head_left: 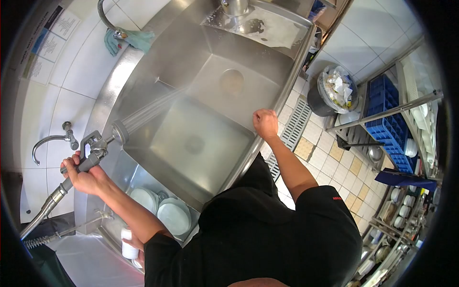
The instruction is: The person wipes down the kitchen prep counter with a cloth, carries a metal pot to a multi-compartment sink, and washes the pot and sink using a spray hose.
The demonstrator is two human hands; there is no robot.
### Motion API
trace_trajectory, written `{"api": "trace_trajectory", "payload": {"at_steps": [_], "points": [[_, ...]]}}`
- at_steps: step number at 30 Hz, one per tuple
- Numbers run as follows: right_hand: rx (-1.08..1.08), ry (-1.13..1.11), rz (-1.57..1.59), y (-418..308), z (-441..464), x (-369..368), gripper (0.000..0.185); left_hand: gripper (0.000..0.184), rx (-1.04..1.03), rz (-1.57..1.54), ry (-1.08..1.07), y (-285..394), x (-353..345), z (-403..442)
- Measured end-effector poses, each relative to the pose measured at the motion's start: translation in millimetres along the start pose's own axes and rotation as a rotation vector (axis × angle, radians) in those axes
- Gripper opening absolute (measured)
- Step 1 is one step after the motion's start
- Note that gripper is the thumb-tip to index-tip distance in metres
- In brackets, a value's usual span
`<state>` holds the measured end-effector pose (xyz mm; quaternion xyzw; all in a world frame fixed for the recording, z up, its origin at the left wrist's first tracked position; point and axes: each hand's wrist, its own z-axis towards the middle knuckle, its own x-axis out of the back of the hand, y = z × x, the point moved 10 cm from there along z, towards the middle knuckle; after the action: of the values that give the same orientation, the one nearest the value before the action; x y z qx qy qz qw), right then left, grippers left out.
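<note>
My left hand (86,174) is closed around the grey handle of a pre-rinse spray gun (98,149), which hangs off a metal hose. Water shoots from its round head across a two-basin steel sink (224,189). Cloudy water stands in the nearer basin; the farther basin (217,98) shows a round drain. My right hand (265,124) is curled into a loose fist at the sink's front rim, and no object shows in it. Below my left forearm, pale plates (173,216) lie in a steel compartment. Another person's hand (137,240) touches a white cup (129,245) there.
Two curved taps, one upper (103,14) and one lower (50,138), are on the tiled wall. A green cloth (136,40) lies by the upper tap. To the right are a floor grate (296,125), a lined bin (322,98) with waste, blue racks (382,103) and shelves with dishes.
</note>
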<state>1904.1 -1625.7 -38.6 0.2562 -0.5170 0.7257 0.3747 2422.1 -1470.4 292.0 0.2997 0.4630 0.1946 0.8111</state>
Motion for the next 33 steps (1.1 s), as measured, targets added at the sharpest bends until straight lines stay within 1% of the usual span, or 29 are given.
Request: {"api": "trace_trajectory", "payload": {"at_steps": [8,11,14,18,21,24,27,30,33], "points": [[-0.012,-0.021,0.002,1.8,1.3,-2.8,0.009,0.012,0.040,-0.054,-0.077,-0.2,-2.7,-3.3],[-0.005,-0.010,-0.008,4.1,-0.3,-3.9,0.009,0.011,-0.008,0.037,0.047,2.6,1.6,-2.8],[-0.015,-0.023,-0.005,4.9,0.2,-5.4,0.008,0.011,-0.013,0.033,0.046,-1.0,8.2,4.2],[0.003,-0.013,-0.001,1.8,-0.4,-3.0,0.009,0.012,0.044,-0.019,-0.069,-4.6,3.5,0.3],[0.015,0.011,-0.023,2.7,-1.4,-1.8,0.009,0.012,0.030,-0.007,-0.052,-2.2,1.8,-1.5],[-0.008,-0.021,-0.006,3.4,0.7,-4.0,0.009,0.012,-0.003,0.028,-0.019,-1.6,7.4,1.6],[0.035,0.032,-0.011,-0.2,0.7,-1.0,0.011,0.012,0.023,0.006,-0.019,-2.0,6.2,1.3],[0.034,0.014,-0.030,2.2,0.7,-4.2,0.011,0.012,0.019,0.008,0.000,-0.9,6.2,-0.4],[0.043,0.007,-0.045,4.4,0.2,-7.2,0.012,0.012,0.034,-0.026,-0.040,-2.3,6.7,2.3]]}}
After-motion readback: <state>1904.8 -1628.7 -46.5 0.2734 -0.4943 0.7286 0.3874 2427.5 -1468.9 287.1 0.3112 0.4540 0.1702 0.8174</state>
